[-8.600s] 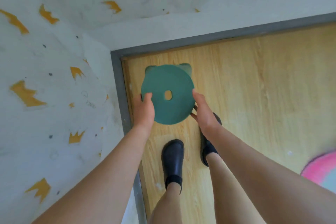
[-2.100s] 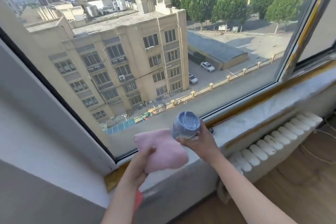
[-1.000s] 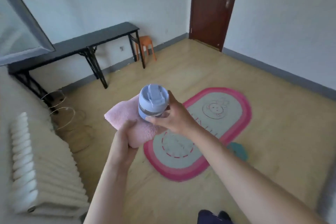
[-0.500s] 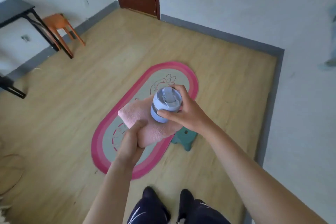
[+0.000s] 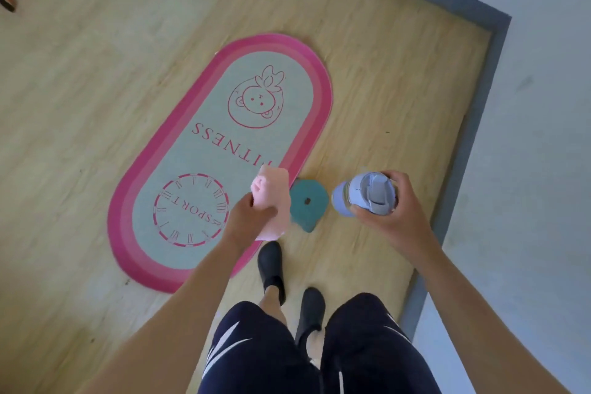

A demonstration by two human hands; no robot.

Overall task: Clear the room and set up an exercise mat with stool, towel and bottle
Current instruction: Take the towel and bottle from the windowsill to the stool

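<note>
The left hand (image 5: 246,217) was clamped on the folded pink towel (image 5: 271,198), the right hand (image 5: 393,211) wrapped round the blue bottle (image 5: 364,195), both held up above the green stool (image 5: 308,205) just beside the mat (image 5: 220,153). Delivery step, it seemed; next, stoop and set them down.

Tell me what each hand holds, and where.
Left hand grips the pink towel around its middle; right hand holds the blue bottle around its lid end.

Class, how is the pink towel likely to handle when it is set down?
Probably floppy: the pink towel looks soft and folded in the grip of the left hand. Likely light, as one hand carries it. Soft cloth should not roll.
</note>
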